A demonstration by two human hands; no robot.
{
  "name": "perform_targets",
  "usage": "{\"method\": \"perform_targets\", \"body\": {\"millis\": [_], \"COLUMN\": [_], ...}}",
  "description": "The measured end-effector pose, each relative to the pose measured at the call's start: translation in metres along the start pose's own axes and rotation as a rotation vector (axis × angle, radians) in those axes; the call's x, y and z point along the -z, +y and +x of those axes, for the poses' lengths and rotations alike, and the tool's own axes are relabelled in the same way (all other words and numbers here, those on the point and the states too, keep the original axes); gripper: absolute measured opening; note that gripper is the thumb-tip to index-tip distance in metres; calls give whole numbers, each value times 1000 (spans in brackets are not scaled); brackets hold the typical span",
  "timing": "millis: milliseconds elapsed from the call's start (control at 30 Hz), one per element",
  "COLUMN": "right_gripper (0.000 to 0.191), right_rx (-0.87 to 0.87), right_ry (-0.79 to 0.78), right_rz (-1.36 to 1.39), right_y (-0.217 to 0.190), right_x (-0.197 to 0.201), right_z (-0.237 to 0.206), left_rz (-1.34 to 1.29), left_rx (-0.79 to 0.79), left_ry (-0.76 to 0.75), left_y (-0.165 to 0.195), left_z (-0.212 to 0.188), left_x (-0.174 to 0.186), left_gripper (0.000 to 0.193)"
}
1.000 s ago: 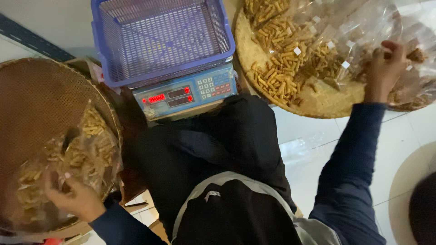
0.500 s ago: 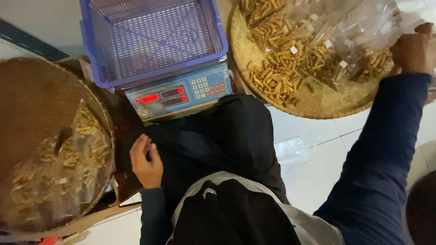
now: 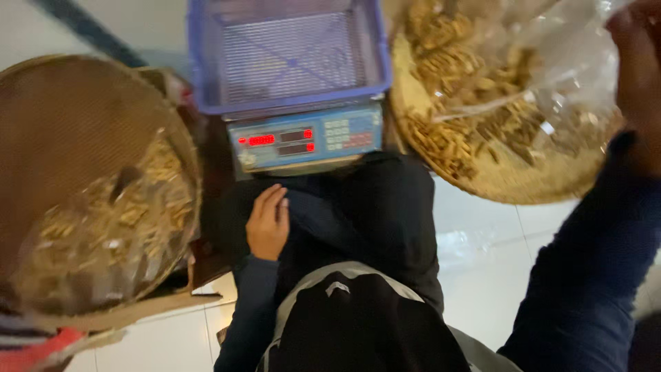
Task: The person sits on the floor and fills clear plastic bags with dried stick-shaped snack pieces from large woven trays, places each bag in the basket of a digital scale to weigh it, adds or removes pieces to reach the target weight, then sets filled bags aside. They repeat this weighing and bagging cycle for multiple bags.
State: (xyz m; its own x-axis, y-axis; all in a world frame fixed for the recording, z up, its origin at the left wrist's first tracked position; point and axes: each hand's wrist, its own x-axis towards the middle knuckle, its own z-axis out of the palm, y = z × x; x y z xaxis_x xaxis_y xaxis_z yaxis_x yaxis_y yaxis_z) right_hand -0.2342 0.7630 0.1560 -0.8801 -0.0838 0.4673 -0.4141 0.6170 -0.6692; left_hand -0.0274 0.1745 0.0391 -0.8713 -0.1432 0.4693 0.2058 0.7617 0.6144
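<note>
At the left of the frame I am seeing a round woven tray [image 3: 76, 124] lying with a heap of short tan sticks [image 3: 110, 220] piled under clear plastic in its lower half. Just right of it, at lower centre, the left hand [image 3: 268, 222] is resting flat on the dark trouser leg [image 3: 358, 213], its fingers [image 3: 277, 198] lying loose and released, grasping nothing, just below the weighing scale. That blue scale [image 3: 306, 140] is sitting at upper centre, its red display glowing, and it is carrying an empty blue plastic basket [image 3: 289, 55] on top. Further right, a second woven tray [image 3: 509, 180] is holding more tan sticks [image 3: 447, 76] beneath a clear plastic bag [image 3: 544, 76]. At the upper right edge the right hand [image 3: 637, 62] is reaching up at the bag; I cannot tell whether its fingers are closed on the plastic. White floor tiles [image 3: 482, 275] are showing below.
</note>
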Motion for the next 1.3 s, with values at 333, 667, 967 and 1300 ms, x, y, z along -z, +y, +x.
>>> {"method": "perform_targets", "body": {"millis": [333,667,967,1300], "right_gripper": [11,15,35,22], "right_rx": [597,588,374,164], "right_ry": [223,223,301,370], "right_rz": [-175,-399,-215,-68], "right_y": [-231,-310,-277,-202], "right_x": [-259,-368,-340,-293], "right_z": [116,23,-15,-51], "left_rz": [-20,-44,-46,-45], "left_rx": [-63,-73,-106,-99], "left_ry": [17,-14,-49,-66], "left_y": [-12,-34,-42,-45], "left_z": [2,14,21,20], "left_x": [36,55,48,41], "left_gripper": [19,19,20,18]}}
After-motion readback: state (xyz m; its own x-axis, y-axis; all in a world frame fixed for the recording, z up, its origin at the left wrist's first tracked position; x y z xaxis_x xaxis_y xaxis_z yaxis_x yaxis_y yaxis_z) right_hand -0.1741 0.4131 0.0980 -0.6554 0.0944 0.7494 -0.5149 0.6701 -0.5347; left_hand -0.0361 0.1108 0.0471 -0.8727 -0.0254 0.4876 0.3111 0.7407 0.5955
